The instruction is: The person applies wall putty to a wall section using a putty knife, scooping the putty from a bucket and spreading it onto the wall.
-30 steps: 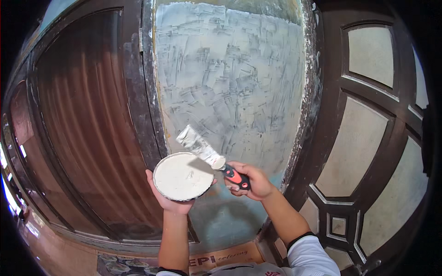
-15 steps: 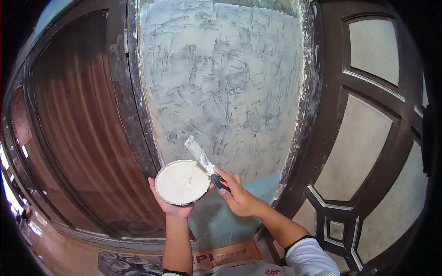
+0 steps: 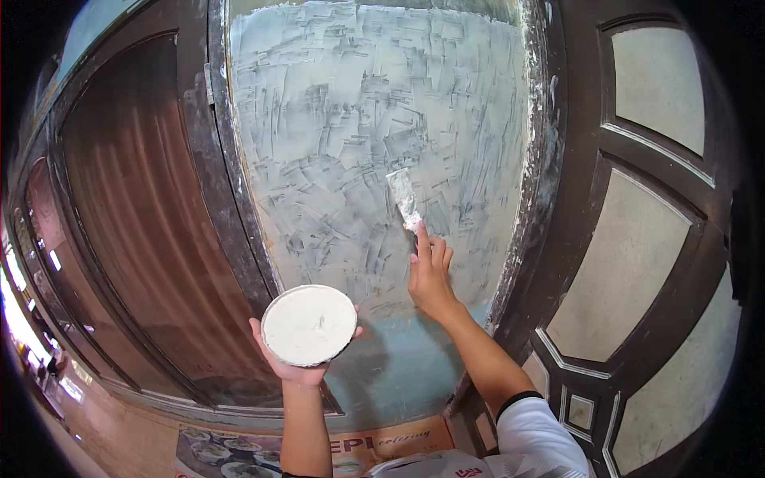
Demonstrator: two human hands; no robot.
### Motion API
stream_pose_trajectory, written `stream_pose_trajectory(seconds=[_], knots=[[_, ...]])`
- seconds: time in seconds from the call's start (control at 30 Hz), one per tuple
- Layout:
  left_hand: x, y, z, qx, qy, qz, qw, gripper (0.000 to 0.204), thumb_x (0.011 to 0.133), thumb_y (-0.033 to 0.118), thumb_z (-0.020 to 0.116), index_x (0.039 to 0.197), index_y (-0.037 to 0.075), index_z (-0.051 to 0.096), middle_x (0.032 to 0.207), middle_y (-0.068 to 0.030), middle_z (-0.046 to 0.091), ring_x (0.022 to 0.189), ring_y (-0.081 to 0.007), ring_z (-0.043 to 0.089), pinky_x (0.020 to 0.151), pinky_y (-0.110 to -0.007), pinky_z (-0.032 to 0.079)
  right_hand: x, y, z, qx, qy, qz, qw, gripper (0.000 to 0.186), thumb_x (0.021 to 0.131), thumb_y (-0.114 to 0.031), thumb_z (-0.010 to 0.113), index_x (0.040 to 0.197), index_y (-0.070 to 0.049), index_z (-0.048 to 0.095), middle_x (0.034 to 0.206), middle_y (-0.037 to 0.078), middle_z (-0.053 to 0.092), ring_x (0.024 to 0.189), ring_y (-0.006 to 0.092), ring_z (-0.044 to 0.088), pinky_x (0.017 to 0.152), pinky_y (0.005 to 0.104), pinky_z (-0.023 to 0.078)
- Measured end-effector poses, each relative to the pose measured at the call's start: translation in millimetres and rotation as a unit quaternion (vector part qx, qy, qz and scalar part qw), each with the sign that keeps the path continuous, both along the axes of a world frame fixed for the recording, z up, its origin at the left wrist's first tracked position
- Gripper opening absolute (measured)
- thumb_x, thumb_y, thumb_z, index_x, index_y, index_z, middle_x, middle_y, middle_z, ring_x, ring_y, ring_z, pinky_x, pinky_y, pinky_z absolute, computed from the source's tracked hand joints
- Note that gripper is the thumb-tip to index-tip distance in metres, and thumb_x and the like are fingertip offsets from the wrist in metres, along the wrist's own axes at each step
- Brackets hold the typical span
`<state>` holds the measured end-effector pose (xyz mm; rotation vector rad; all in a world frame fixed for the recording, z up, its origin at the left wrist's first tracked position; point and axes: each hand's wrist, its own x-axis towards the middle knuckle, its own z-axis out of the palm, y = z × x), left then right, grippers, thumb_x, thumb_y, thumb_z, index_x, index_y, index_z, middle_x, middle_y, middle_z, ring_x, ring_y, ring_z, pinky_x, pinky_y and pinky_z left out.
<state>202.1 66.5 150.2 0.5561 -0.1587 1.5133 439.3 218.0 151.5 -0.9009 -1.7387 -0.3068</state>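
On its palm and fingers my left hand (image 3: pixel 299 371) carries a round tub of white filler (image 3: pixel 309 325), tilted so the pasty surface shows. My right hand (image 3: pixel 433 279) is closed around the handle of a putty knife (image 3: pixel 404 199), index finger stretched along it. White paste coats the blade, which points up at the wall panel (image 3: pixel 319 103); whether it touches cannot be told. Streaky white and grey smears cover most of this panel, and a pale blue-green strip shows bare at its bottom.
A dark wooden frame with a brown curtained pane (image 3: pixel 135 215) stands left. To the right is a dark door (image 3: pixel 586 199) with pale inset panels. Chipped, paint-spotted trim (image 3: pixel 532 143) edges the wall panel. A printed banner (image 3: pixel 231 454) lies on the floor below.
My right hand has moved up and right with the putty knife, away from the tub and over the wall panel. The left hand with the tub has sunk slightly.
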Motion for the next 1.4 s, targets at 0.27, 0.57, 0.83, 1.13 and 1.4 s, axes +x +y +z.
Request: stream_pose_trajectory(seconds=[0.27,0.57,0.83,1.13,1.4], knots=[[-15,-9,-7,0.010,0.028,0.022,0.999,0.105,0.088,0.086,0.041,0.157,0.007,0.036,0.159,-0.0323,0.034,0.136,-0.0709,0.031,0.097,-0.088,0.032,-17,25,27,-0.009,-0.004,-0.105,0.994,0.071,0.098,-0.009,0.058,0.163,-0.008,0.029,0.127,0.024,0.045,0.106,0.0416,0.043,0.094,0.0516,0.042],[-49,-22,-27,-0.025,0.022,0.055,0.998,0.104,0.088,0.086,0.038,0.156,0.007,0.039,0.155,-0.0326,0.040,0.131,-0.0684,0.040,0.096,-0.086,0.038,-17,6,-17,-0.066,0.057,0.003,0.996,0.075,0.090,-0.001,0.068,0.159,-0.007,0.038,0.111,0.018,0.054,0.104,0.0403,0.053,0.088,0.0502,0.048],[-62,-24,-32,0.004,0.088,0.013,0.996,0.113,0.082,0.093,0.039,0.157,0.009,0.037,0.156,-0.0335,0.038,0.134,-0.0678,0.038,0.100,-0.084,0.037,-18,13,28,-0.043,0.019,-0.065,0.997,0.070,0.091,-0.002,0.068,0.156,-0.005,0.042,0.108,0.019,0.054,0.100,0.0397,0.052,0.092,0.0465,0.045],[-68,-30,-31,-0.002,0.011,-0.036,0.999,0.112,0.083,0.091,0.041,0.157,0.007,0.037,0.156,-0.0343,0.037,0.133,-0.0700,0.036,0.099,-0.085,0.036,-20,-4,-11,-0.046,0.057,-0.026,0.997,0.070,0.091,-0.001,0.069,0.156,-0.007,0.044,0.104,0.019,0.052,0.097,0.0387,0.053,0.089,0.0461,0.045],[-73,-33,-42,-0.006,0.065,-0.014,0.998,0.109,0.084,0.090,0.040,0.157,0.010,0.037,0.158,-0.0322,0.036,0.135,-0.0707,0.034,0.100,-0.087,0.034,-18,16,-10,-0.077,0.025,-0.065,0.995,0.074,0.091,-0.001,0.069,0.158,-0.008,0.039,0.113,0.020,0.053,0.104,0.0409,0.052,0.093,0.0488,0.046]])
